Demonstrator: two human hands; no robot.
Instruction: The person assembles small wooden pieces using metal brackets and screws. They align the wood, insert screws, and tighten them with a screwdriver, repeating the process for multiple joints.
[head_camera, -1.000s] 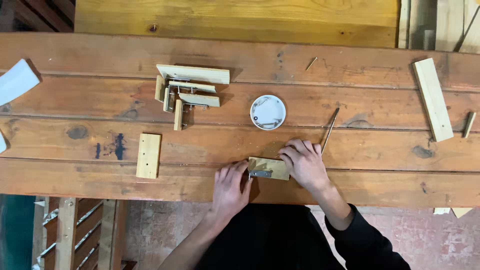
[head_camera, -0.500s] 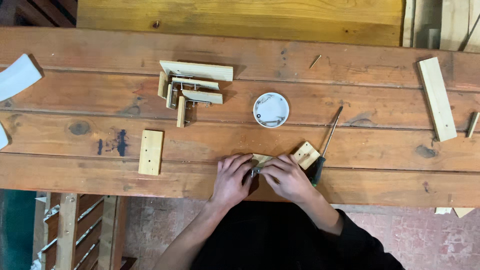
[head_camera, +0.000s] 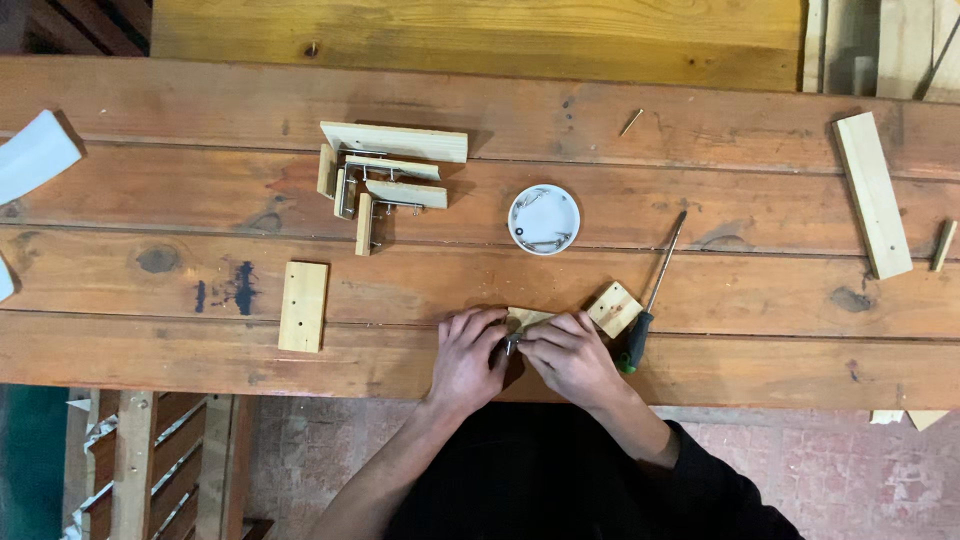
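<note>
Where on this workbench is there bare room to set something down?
Bare wood lies between the flat drilled block and the left hand, and between the screwdriver and the long slat. It is crowded around both hands, the small block, the white dish and the wooden assembly.

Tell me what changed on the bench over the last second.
The right hand moved left off the small wooden block, which now lies bare beside the screwdriver, and closed in against the left hand. Both hands now pinch a small wooden piece with a metal part between their fingers at the bench edge. The white dish, the drilled block and the wooden assembly stayed put.
</note>
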